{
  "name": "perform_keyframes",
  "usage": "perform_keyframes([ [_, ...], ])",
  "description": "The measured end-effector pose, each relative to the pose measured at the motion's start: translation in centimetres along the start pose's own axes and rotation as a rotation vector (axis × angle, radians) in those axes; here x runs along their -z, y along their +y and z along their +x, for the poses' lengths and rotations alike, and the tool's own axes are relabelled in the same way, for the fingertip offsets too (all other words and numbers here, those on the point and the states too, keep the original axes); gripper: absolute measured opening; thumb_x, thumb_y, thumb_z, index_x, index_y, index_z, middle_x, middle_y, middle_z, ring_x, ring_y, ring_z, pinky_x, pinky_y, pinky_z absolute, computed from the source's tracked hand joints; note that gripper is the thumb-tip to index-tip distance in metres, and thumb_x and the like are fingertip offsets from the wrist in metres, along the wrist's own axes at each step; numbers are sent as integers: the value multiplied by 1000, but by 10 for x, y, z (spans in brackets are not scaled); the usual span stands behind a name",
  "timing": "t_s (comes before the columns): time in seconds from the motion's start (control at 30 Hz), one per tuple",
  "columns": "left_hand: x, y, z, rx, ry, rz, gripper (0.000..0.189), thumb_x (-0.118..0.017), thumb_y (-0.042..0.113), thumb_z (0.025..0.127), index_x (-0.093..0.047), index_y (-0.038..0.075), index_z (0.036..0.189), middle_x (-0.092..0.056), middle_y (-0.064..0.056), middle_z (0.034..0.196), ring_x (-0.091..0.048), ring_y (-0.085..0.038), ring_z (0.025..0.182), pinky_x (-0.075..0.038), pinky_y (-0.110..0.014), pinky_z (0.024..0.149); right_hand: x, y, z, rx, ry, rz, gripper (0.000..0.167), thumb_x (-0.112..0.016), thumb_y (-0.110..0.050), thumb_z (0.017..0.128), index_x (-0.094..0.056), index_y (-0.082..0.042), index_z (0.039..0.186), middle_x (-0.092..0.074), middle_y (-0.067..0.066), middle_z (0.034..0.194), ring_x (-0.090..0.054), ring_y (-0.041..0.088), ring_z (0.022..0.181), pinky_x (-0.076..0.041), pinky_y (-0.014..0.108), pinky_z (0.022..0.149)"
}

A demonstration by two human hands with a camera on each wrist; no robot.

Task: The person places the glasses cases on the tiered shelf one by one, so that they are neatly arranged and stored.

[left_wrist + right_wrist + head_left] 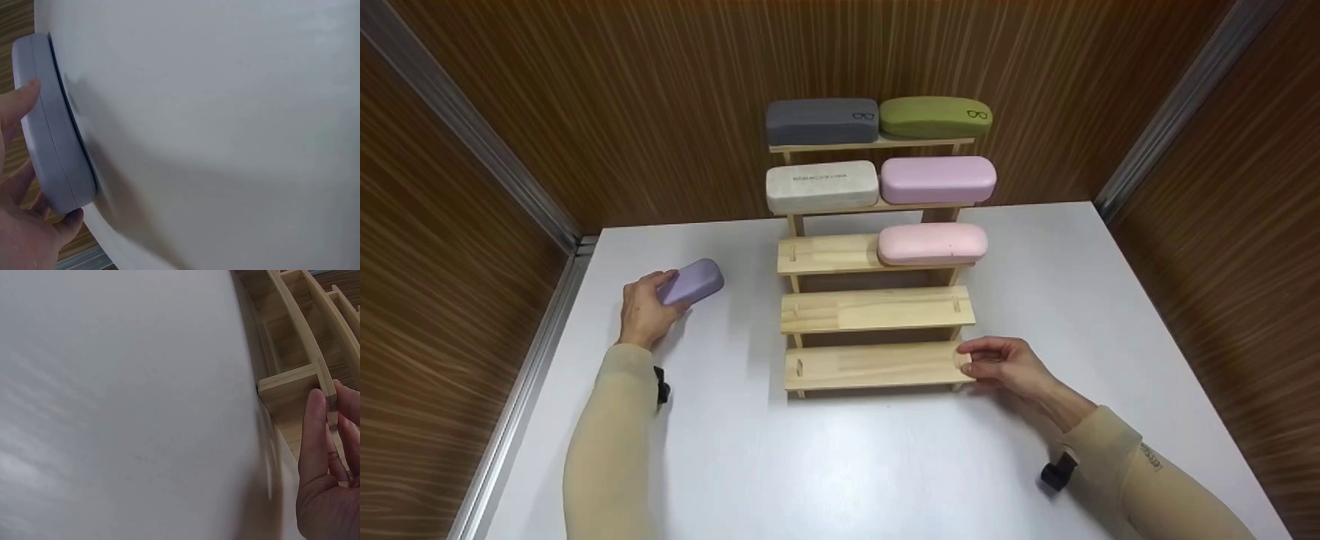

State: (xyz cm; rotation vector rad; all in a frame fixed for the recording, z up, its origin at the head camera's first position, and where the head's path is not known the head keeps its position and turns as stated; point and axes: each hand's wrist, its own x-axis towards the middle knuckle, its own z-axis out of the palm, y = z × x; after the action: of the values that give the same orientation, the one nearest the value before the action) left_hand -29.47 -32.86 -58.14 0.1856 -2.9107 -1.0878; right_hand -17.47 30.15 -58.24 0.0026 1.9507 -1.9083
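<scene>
On the left side of the table my left hand grips a lavender glasses case, thumb on one side and fingers on the other. The left wrist view shows this case close over the white surface. At the right end of the wooden tiered rack, my right hand pinches the lowest shelf between thumb and fingers. Seen from the right wrist, the thumb lies against the shelf's end beside a wooden support.
Higher on the rack stand a grey-blue case, a green case, a whitish case, a pinkish-purple case and a light pink case. Wood-grain panels enclose the white table at the back and sides.
</scene>
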Motion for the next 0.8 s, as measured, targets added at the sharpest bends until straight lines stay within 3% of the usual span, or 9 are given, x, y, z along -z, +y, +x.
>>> perform_keyframes([
  [0.43,-1,-3,0,-8,19,0,65,-81,6,96,-63,7,159,-53,-27,169,-42,-49,154,-35,-62,133,-1,-1,0,7,-11,9,32,-79,9,96,-84,-9,122,-82,-12,109,-79,4,95,-70,26,83],
  [0.8,-1,-1,-2,0,22,9,62,-79,8,98,-64,9,158,-57,-24,167,-47,-47,150,-38,-62,130,0,1,-1,-11,1,7,32,-79,6,96,-84,-14,121,-80,-11,97,-79,4,91,-70,25,83],
])
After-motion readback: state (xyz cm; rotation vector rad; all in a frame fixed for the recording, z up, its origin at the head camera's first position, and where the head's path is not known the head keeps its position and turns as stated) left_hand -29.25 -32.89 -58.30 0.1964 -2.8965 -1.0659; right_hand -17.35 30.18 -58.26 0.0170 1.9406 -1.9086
